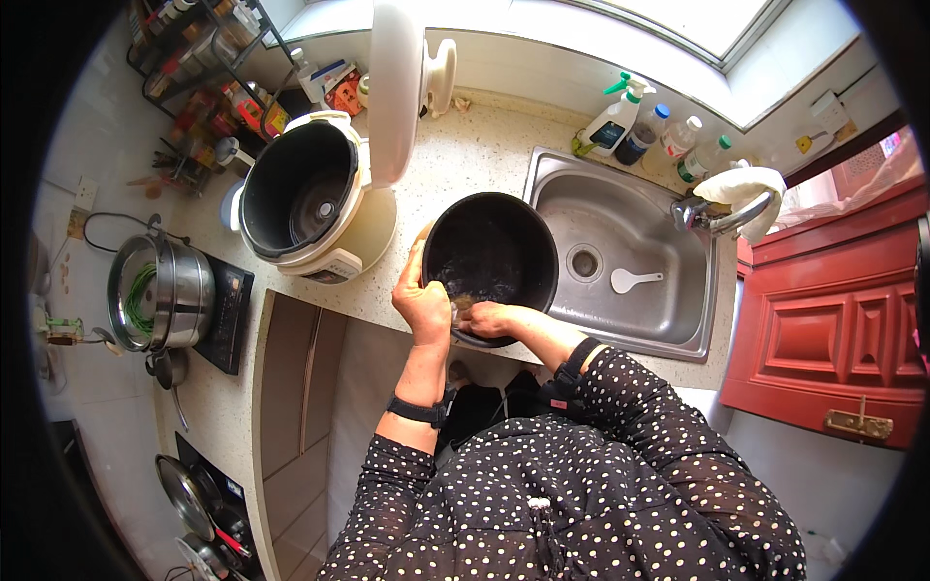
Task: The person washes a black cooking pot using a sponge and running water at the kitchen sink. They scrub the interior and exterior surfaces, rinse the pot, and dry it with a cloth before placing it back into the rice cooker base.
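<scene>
A large black inner cooking pot (501, 247) is tilted at the counter's front edge, its mouth facing up beside the sink. My left hand (425, 298) grips its left rim, thumb over the edge. Inside the near rim, my right hand (485, 319) has curled fingers on what looks like a yellowish scrubber (461, 305); it is small and partly hidden. The pot's inner wall looks wet. To the left stands a white electric cooker (309, 196) without its inner pot, its lid (392, 94) raised. A white rice paddle (636, 280) lies in the steel sink (617, 218).
Behind the sink stand a spray bottle (614, 120) and several plastic bottles (643, 136); a cloth (741, 190) hangs over the faucet. A steel steamer pot (174, 290) sits at the left by an induction hob (229, 312). A red door (835, 319) is at the right.
</scene>
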`<state>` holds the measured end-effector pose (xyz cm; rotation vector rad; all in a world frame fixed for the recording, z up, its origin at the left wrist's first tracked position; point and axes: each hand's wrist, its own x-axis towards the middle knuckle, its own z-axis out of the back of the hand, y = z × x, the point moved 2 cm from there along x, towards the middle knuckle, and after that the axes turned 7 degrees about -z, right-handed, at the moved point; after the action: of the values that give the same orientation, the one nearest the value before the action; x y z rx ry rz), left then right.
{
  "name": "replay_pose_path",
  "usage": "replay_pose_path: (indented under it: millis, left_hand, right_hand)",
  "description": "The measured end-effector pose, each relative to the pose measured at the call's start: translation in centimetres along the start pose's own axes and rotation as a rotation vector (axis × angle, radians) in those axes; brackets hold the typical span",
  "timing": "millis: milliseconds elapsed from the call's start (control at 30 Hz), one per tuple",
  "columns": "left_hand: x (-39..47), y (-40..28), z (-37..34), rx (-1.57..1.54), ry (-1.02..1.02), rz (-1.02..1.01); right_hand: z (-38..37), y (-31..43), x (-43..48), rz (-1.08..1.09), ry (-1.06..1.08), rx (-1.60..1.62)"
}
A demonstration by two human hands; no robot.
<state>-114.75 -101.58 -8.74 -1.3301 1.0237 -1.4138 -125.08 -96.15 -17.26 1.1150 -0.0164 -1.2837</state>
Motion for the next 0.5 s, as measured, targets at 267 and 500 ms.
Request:
replay_pose_path:
  millis: [267, 500]
  left_hand:
    - [-0.2, 0.5, 0.1, -0.030, 0.036, -0.054]
    - [-0.8, -0.1, 0.3, 0.032, 0.073, -0.075]
  right_hand:
    - [0.3, -0.1, 0.1, -0.346, -0.049, -0.086]
    - [0.6, -4.9, 2.7, -0.355, -0.159, -0.419]
